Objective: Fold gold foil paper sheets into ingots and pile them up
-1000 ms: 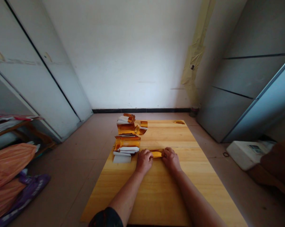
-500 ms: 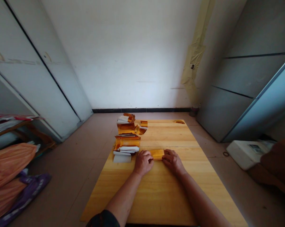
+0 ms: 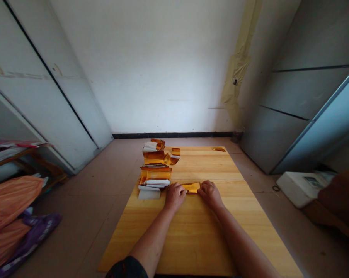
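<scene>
A small strip of glossy amber film (image 3: 192, 188) lies across the wooden table between my hands, slightly bowed. Its left end is in the curled fingers of my left hand (image 3: 175, 196). At the opposite end, my right hand (image 3: 210, 192) pinches it with bent fingers. Just left of my left hand sits a pile of amber film sheets (image 3: 156, 174), with white backing paper (image 3: 150, 194) sticking out at its near side. The fingertips under the strip are hidden.
More amber pieces (image 3: 154, 157) and a curled roll with white paper (image 3: 150, 146) lie at the table's far left. A small amber scrap (image 3: 218, 149) is near the far right corner. A white box (image 3: 297, 189) stands on the floor to the right.
The strip has shifted slightly away from me, and its near edge now looks more bowed. My right hand has moved a little forward with it; the piles have stayed put.
</scene>
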Demonstrator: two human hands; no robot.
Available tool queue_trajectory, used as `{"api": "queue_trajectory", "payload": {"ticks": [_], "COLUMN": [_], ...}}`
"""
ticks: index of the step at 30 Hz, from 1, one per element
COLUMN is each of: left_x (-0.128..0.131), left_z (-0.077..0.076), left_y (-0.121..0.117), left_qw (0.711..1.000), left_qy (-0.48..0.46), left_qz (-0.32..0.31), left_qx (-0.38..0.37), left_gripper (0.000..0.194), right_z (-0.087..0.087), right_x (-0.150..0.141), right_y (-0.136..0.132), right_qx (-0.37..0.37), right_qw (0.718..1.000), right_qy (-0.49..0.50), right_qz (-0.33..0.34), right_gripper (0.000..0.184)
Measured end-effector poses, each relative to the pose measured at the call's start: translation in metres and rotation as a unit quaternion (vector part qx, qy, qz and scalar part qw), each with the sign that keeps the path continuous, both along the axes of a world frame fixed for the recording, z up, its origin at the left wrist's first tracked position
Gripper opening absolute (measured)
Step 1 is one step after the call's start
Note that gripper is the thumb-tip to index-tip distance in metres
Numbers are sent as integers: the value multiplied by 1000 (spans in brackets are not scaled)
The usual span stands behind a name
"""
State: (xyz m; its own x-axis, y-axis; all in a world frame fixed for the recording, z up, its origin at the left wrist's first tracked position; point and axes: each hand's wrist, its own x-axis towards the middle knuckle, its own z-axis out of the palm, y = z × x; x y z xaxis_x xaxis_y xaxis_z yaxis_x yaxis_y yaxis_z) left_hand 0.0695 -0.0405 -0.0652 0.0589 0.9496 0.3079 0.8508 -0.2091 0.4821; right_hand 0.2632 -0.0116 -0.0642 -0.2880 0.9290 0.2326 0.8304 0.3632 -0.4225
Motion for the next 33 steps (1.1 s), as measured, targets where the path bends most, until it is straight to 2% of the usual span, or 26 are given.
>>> {"api": "queue_trajectory", "payload": {"ticks": [4,14,22,33], "left_x": [3,5,6,11], "left_z": [-2,-2,1,11], "left_y": [1,-2,-4,-10], "left_qw": [999,996,993,988], "left_qy": [41,78,99,133], "left_qz": [31,46,57,75], "left_qx": [0,6,-4,-22], "left_gripper": [10,8,5,6], "right_z": [7,19,20,22], "right_x": [-2,-8,-10,-11], "right_y": [-2,-5,-5,-5], "right_qx": [-13,-33,-50,-56], "right_qw": [999,997,993,990], "right_qy": [-35,-63,-92,-118], "right_qz": [-14,-37,-49,-54], "right_gripper": [14,17,11,12]}}
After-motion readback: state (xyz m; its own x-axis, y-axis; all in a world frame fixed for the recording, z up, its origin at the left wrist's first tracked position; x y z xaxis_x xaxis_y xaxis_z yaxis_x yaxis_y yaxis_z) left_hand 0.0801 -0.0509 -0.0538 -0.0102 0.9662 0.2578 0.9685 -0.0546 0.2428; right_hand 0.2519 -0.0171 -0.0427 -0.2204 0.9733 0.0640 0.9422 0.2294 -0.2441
